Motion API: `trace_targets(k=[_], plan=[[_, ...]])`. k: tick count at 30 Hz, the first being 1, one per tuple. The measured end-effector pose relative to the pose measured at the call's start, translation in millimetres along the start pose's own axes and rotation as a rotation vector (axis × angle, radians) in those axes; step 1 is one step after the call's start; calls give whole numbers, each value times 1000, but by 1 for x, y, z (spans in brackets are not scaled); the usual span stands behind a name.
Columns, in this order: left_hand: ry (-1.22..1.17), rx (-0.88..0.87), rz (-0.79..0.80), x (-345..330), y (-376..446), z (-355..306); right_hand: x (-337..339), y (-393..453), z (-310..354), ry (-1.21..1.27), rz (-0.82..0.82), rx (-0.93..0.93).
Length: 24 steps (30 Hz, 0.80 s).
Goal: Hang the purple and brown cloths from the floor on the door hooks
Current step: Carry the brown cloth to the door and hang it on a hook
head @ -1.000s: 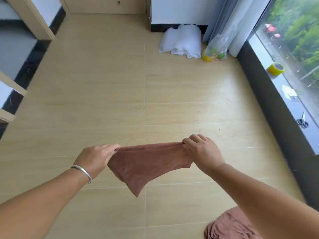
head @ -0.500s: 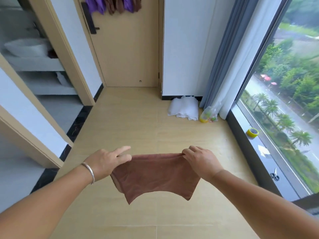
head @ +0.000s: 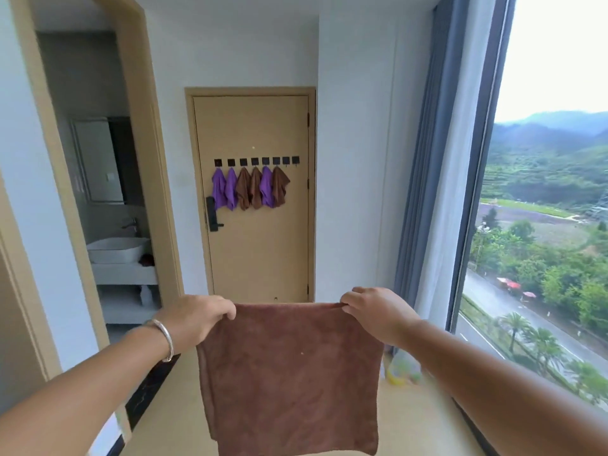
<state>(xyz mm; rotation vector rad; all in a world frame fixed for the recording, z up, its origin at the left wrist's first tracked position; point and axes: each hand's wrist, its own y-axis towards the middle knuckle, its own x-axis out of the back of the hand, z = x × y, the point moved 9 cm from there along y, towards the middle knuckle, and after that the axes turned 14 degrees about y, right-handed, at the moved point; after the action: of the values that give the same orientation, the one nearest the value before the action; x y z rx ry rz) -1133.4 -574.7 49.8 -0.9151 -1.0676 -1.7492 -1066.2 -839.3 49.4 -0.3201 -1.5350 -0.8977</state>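
Observation:
A brown cloth point(head: 289, 376) hangs spread flat in front of me, held by its two top corners. My left hand point(head: 197, 319) pinches the left corner and my right hand point(head: 371, 311) pinches the right corner. Straight ahead stands the tan door point(head: 260, 258) with a row of black hooks point(head: 256, 161). Several purple cloths point(head: 225, 190) and brown cloths point(head: 250, 192) hang from the hooks on the left; the two hooks at the right end point(head: 291, 161) are bare.
An open doorway on the left shows a washbasin point(head: 116, 250) on a shelf. A tall window point(head: 543, 225) with a blue-and-white curtain point(head: 427, 192) runs along the right. A plastic bag point(head: 403, 370) lies on the floor by the curtain.
The view has tilted up from the floor to the door and hooks. Both hands have pulled the brown cloth wider, so it now hangs flat and square.

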Motion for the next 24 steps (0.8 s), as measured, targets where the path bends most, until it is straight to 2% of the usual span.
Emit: trace_targets(k=[6, 10, 16, 20, 24], plan=[[92, 47, -122, 77, 19, 33, 76, 24, 16, -50, -63, 31], [203, 33, -85, 96, 24, 45, 103, 30, 42, -42, -77, 143], [408, -69, -31, 91, 19, 55, 104, 48, 67, -138, -48, 246], [387, -71, -40, 83, 27, 67, 98, 68, 71, -128, -84, 244], [297, 39, -104, 79, 42, 82, 94, 89, 72, -118, -148, 203]])
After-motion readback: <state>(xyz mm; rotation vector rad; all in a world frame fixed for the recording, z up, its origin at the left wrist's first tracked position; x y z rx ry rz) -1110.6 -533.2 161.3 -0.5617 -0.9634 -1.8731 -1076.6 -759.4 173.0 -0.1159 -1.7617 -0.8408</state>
